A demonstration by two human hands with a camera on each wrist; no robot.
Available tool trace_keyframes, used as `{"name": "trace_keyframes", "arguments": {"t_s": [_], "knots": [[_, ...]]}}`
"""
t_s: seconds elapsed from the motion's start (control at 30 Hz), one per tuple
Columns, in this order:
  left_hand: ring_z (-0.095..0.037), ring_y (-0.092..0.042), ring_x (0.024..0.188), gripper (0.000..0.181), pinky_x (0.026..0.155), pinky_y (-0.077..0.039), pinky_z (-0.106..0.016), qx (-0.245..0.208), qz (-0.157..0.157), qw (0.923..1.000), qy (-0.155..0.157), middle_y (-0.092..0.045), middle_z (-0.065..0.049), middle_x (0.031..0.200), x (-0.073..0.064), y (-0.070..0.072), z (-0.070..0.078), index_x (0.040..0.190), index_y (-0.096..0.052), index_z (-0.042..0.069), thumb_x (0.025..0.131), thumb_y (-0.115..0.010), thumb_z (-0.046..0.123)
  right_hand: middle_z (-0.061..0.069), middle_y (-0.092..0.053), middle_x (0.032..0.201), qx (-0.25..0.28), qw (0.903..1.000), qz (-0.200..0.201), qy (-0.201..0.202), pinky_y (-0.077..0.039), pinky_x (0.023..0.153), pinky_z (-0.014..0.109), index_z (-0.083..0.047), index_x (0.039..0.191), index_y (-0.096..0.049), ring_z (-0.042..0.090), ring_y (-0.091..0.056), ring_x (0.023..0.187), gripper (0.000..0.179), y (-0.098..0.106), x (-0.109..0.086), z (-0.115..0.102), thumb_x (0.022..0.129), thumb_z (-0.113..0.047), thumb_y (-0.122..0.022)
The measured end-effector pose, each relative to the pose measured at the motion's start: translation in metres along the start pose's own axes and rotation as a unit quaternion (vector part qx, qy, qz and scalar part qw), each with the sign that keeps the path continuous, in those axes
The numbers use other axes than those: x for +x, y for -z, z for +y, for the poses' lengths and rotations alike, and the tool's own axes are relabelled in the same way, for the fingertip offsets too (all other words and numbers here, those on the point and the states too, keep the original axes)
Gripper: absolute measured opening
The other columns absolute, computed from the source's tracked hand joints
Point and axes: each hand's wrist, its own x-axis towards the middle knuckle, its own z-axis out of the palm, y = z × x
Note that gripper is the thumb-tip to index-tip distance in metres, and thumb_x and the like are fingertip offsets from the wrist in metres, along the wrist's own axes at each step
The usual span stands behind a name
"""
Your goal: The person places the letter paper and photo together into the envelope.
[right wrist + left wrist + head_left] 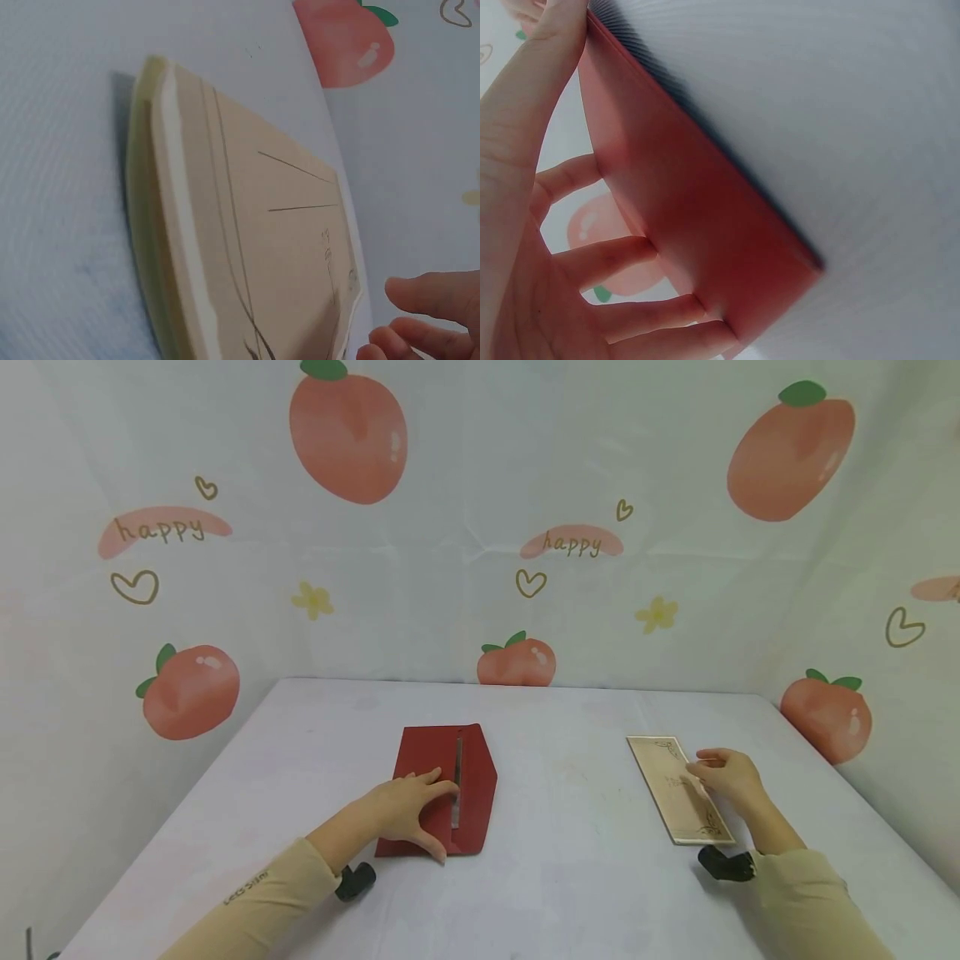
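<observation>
A red envelope (474,810) lies on the table left of the middle, its pointed flap toward the right and a narrow greyish strip (457,777) along the flap's base. Over it my left hand (408,806) rests with fingers spread. In the left wrist view, the fingertips (641,247) touch one edge of the envelope (682,187). To the right lies a cream rectangular card or booklet (667,785) with dark line decoration; layers show along its side (169,187) in the right wrist view. My right hand (731,777) hovers at its right edge, fingers loosely bent and holding nothing.
A white-covered table (555,893) spreads beneath both things. Behind it and at the sides hangs a white cloth (450,593) printed with peaches, hearts and the word "happy". A black wrist device (356,882) sits under the left sleeve, another (726,863) at the right one.
</observation>
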Motion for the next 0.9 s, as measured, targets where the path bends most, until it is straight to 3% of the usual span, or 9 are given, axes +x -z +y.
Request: {"name": "trace_keyframes", "arguments": {"t_s": [0.17, 0.3, 0.47, 0.9], "knots": [[-0.055, -0.039, 0.126, 0.086, 0.096, -0.043, -0.06, 0.0, 0.0, 1.0, 0.003, -0.037, -0.018, 0.148, -0.001, 0.001, 0.001, 0.132, -0.045, 0.026, 0.06, -0.078, 0.061, 0.038, -0.053, 0.114, -0.004, 0.9996, -0.01, -0.027, -0.047, 0.062, 0.02, 0.018, 0.121, -0.044, 0.023, -0.06, 0.083, 0.056, 0.002, 0.004, 0.008, 0.084, -0.018, -0.063], [-0.054, -0.039, 0.126, 0.086, 0.097, -0.042, -0.06, -0.001, -0.002, 1.0, 0.004, -0.036, -0.018, 0.148, -0.001, 0.001, 0.001, 0.131, -0.045, 0.026, 0.06, -0.078, 0.061, 0.038, -0.051, 0.119, -0.019, 0.9983, -0.027, -0.049, -0.051, 0.077, 0.036, 0.017, 0.122, -0.043, 0.04, -0.057, 0.097, 0.061, 0.0, 0.008, 0.014, 0.081, -0.021, -0.067], [-0.055, -0.039, 0.126, 0.086, 0.096, -0.042, -0.06, -0.001, -0.002, 1.0, 0.004, -0.036, -0.018, 0.148, -0.001, 0.001, 0.001, 0.131, -0.045, 0.026, 0.06, -0.078, 0.061, 0.04, -0.045, 0.124, -0.028, 0.9971, -0.041, -0.058, -0.044, 0.09, 0.053, 0.017, 0.123, -0.042, 0.049, -0.048, 0.11, 0.065, -0.002, 0.011, 0.015, 0.081, -0.024, -0.069], [-0.056, -0.039, 0.126, 0.085, 0.095, -0.043, -0.061, -0.004, 0.0, 1.0, 0.0, -0.037, -0.019, 0.147, -0.002, 0.003, 0.003, 0.131, -0.046, 0.025, 0.061, -0.078, 0.06, 0.038, -0.049, 0.114, -0.046, 0.9958, -0.05, -0.062, -0.045, 0.082, 0.049, 0.018, 0.117, -0.045, 0.044, -0.05, 0.101, 0.065, -0.004, 0.013, 0.012, 0.078, -0.026, -0.071]]}}
